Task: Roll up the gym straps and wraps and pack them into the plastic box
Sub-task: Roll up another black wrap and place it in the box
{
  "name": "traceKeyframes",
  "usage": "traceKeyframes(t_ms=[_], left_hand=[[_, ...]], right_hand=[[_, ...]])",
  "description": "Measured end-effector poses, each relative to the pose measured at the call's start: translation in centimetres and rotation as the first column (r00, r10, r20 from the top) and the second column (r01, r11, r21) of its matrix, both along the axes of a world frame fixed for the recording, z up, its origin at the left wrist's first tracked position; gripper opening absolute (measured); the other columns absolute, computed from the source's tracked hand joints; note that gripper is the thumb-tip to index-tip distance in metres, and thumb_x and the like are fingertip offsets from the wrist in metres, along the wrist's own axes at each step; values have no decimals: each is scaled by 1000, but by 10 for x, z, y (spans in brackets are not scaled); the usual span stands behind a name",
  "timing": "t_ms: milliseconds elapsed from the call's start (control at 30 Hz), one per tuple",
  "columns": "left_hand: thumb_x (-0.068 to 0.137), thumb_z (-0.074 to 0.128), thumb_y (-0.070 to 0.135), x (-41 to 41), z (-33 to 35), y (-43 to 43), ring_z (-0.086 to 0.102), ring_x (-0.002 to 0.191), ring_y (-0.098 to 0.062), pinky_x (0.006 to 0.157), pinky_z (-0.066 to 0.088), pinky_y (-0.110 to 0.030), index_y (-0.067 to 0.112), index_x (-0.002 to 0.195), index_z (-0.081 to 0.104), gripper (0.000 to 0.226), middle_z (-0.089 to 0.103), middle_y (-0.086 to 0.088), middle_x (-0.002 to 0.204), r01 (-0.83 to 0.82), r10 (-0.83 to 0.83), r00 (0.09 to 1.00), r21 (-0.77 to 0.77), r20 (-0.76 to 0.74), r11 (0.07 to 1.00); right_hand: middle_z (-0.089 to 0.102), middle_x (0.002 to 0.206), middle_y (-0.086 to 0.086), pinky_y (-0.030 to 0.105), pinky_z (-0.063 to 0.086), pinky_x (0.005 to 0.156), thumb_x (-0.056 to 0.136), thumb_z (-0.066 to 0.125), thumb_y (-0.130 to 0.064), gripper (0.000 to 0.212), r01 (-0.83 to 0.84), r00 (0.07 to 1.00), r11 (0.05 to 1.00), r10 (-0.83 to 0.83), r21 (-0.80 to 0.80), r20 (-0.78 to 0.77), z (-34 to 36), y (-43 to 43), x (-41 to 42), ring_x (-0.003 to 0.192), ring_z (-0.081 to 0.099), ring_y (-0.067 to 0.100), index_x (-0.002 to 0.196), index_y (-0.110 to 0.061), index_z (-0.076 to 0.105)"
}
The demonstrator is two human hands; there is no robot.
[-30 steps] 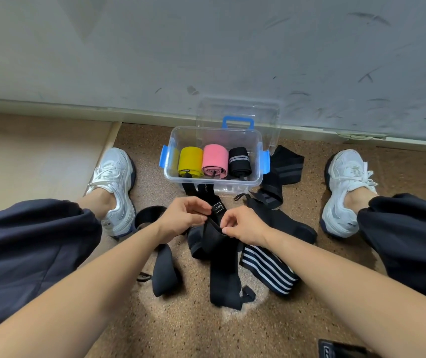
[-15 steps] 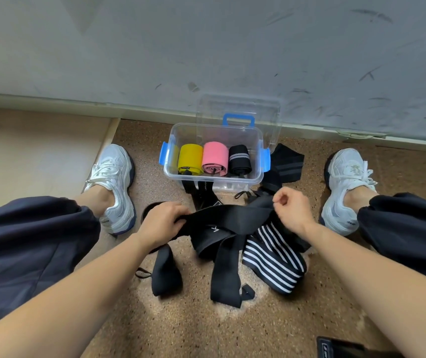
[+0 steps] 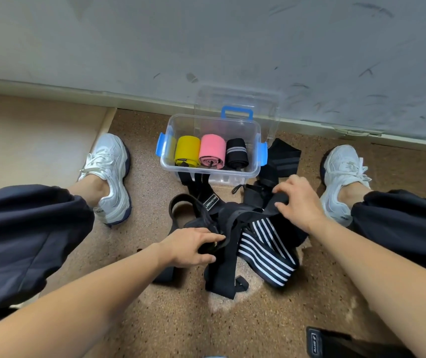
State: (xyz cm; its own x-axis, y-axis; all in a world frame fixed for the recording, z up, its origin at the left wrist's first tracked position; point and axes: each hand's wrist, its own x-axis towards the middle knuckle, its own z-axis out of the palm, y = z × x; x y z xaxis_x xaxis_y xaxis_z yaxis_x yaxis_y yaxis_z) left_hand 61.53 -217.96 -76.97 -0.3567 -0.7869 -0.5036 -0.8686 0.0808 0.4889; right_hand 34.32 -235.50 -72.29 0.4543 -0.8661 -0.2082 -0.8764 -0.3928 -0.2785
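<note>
A clear plastic box (image 3: 255,161) with blue clips stands open by the wall. It holds a yellow roll (image 3: 187,151), a pink roll (image 3: 212,151) and a black roll (image 3: 236,153). In front of it lies a tangle of black straps (image 3: 222,264) and a black wrap with white stripes (image 3: 266,251). My left hand (image 3: 191,246) grips one end of a black strap low on the pile. My right hand (image 3: 297,200) grips the other end of the strap to the right, fingers curled over it.
My two legs in dark trousers and white sneakers (image 3: 111,177) flank the pile on the speckled brown floor. The box's lid (image 3: 237,102) leans on the grey wall. A dark wrap (image 3: 284,156) lies right of the box. Another black item (image 3: 320,342) lies at bottom right.
My hands, together over the strap a second ago, have pulled apart. The left hand dropped lower onto the pile; the right moved out to the right with the strap end.
</note>
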Motion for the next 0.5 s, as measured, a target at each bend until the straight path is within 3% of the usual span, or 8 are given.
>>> traceKeyframes(t_ms=[67, 200, 300, 400, 500], left_hand=[[95, 58, 56, -4, -6, 2, 46, 140, -16, 111, 41, -34, 47, 155, 32, 66, 41, 8, 156, -20, 26, 998, 100, -58, 995], [98, 60, 44, -6, -16, 4, 41, 144, -19, 117, 35, -34, 46, 157, 30, 67, 34, 3, 160, -1, 25, 995, 232, -99, 973], [98, 61, 41, -3, -14, 3, 47, 138, -18, 113, 39, -35, 48, 156, 31, 66, 39, 4, 156, -5, 19, 998, 207, -66, 978], [98, 61, 39, -1, -11, 0, 55, 127, -17, 106, 44, -33, 46, 153, 40, 59, 50, 4, 146, -15, 22, 999, 166, -45, 986], [96, 62, 32, 1, -6, -1, 61, 118, -19, 98, 48, -33, 37, 138, 61, 43, 63, 3, 130, -33, 33, 999, 26, -32, 999]], right_hand=[[60, 118, -8, 39, 46, 100, 82, 80, -41, 43, -151, 982, 982, 162, 109, -98, 2, 7, 4, 114, 50, 18, 123, -34, 67], [67, 116, -9, 34, 51, 95, 79, 77, -57, 59, -73, 943, 847, 230, 526, -240, 2, 26, 0, 106, 64, 16, 131, -33, 64], [68, 104, -11, 36, 53, 93, 80, 80, -51, 49, -23, 975, 866, 130, 500, -181, -1, 33, -1, 96, 64, 13, 123, -30, 69], [68, 96, -9, 38, 54, 93, 81, 83, -41, 34, 0, 996, 912, -36, 411, 80, -2, 35, 18, 91, 65, 13, 110, -25, 74], [69, 115, -8, 31, 48, 97, 82, 82, -39, 38, -106, 984, 906, 35, 411, 176, -4, 45, 47, 108, 61, 14, 116, -25, 72]])
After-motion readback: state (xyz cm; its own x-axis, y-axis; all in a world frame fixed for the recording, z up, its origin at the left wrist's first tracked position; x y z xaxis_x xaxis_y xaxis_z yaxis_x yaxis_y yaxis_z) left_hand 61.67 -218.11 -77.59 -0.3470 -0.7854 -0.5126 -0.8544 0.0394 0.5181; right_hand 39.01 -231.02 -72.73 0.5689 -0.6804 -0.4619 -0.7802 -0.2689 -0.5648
